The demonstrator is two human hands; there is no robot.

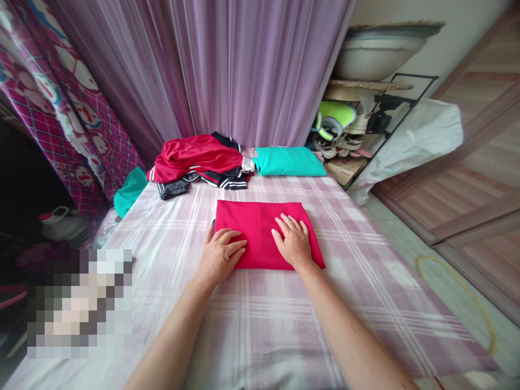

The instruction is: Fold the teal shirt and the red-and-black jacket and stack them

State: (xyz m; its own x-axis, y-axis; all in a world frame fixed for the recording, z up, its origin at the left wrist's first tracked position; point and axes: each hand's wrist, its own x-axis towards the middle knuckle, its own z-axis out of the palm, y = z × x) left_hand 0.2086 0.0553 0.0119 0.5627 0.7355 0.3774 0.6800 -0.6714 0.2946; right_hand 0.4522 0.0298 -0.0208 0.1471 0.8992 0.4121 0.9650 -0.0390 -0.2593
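Bare forearms (174, 336) are reaching forward over a pink plaid bedsheet (365, 309) toward a folded red cloth (260, 222) lying flat on it. The left hand (221, 255) is resting on that cloth's left half, its heel just past the near edge, and the right hand (294, 241) is pressing on the right half. Both hands are lying open and flat with fingers apart, gripping nothing, and the cloth is sitting directly under the palms. Beyond the cloth and to its left, a heap of red and black track clothing (199, 162) is lying on the bed. A teal pillow (288, 161) is resting farther back, against a mauve sheer curtain (244, 65). Farther right of the cloth, a shoe rack (345, 130) is holding shoes beneath a white basin (377, 54), with a white plastic bag (410, 146) hanging beside it. Well left of the cloth, a patterned curtain (52, 108) is hanging.
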